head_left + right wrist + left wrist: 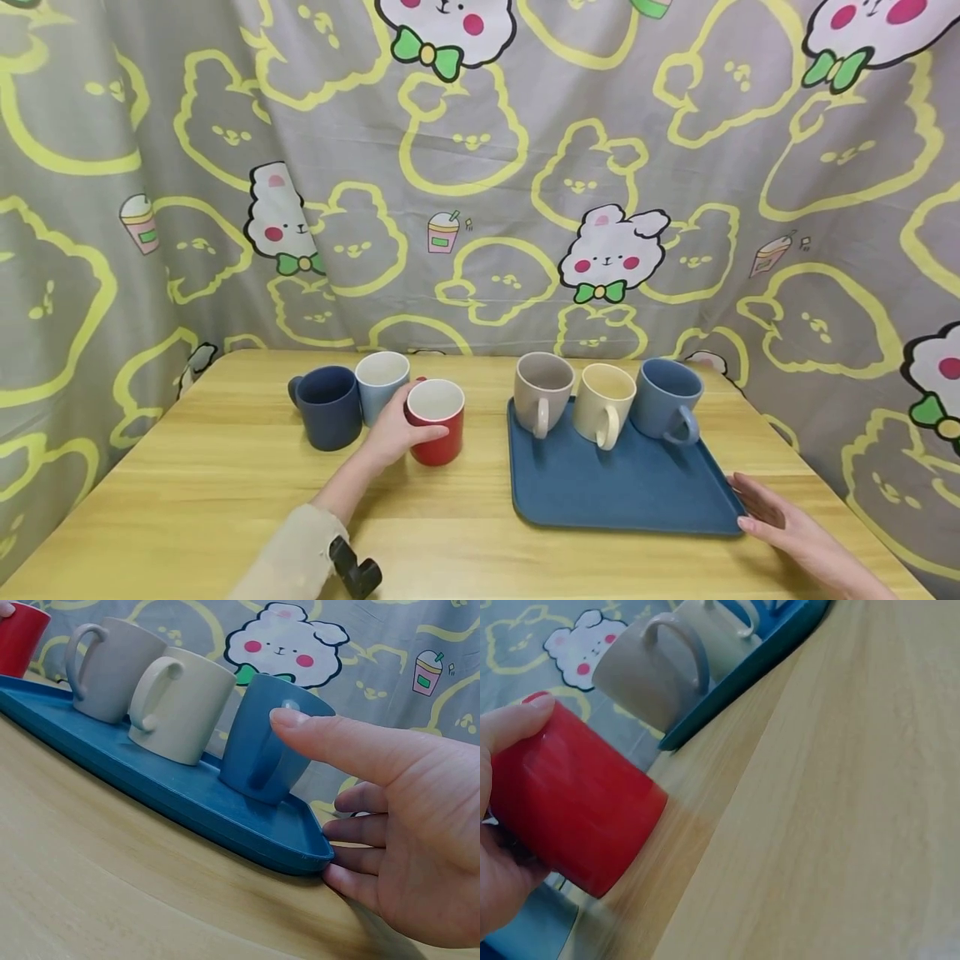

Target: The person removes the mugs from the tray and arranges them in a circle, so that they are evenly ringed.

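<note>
My left hand grips a red mug with a white inside, thumb across its front and fingers round its far side. In the left wrist view the red mug fills the left part, its base close over the wood. My right hand rests with relaxed fingers at the right edge of a blue tray. In the right wrist view its fingertips are right at the tray's corner. On the tray's back part stand a grey mug, a cream mug and a blue mug.
Left of the red mug stand a light blue mug, partly behind my left hand, and a navy mug. All stand on a wooden table. A patterned curtain hangs behind the table and along its sides.
</note>
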Action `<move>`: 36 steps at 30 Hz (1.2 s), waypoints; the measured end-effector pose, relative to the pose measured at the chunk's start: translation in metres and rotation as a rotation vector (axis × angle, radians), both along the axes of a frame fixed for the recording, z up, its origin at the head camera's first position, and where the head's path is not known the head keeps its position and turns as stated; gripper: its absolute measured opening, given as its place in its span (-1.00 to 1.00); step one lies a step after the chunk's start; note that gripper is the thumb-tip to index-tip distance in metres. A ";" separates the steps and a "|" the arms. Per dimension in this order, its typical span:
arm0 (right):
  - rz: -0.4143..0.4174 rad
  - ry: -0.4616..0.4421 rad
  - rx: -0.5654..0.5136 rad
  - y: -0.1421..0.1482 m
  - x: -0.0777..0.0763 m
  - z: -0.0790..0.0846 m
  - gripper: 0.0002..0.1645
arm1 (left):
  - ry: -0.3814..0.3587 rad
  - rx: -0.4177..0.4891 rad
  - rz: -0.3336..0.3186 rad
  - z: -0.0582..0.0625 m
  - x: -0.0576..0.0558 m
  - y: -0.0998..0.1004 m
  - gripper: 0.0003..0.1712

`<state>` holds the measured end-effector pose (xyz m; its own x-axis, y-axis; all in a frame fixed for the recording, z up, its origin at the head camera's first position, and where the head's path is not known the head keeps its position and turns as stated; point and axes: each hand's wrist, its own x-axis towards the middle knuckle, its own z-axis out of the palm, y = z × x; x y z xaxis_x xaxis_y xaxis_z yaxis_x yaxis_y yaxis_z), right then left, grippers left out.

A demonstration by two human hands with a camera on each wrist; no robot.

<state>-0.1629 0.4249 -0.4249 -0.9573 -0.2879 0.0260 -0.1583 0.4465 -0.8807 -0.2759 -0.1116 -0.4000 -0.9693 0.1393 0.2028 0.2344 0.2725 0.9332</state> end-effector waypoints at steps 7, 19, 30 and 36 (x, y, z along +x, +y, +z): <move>-0.004 0.017 -0.001 0.000 0.001 0.000 -0.28 | 0.010 -0.081 0.120 0.002 0.009 0.003 -0.07; -0.021 -0.030 0.030 -0.002 -0.001 0.003 -0.26 | 0.010 -0.022 0.232 0.004 0.020 -0.003 -0.11; -0.003 -0.163 0.039 0.001 -0.004 0.007 -0.21 | 0.054 -0.043 0.304 0.003 0.023 -0.005 -0.23; -0.019 -0.171 0.066 -0.001 -0.004 0.008 -0.21 | 0.059 -0.051 0.328 0.001 0.023 -0.009 -0.24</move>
<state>-0.1673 0.4244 -0.4165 -0.9516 -0.2651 -0.1555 0.0001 0.5058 -0.8626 -0.2530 -0.1204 -0.3987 -0.9508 -0.1666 0.2611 0.1800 0.3887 0.9036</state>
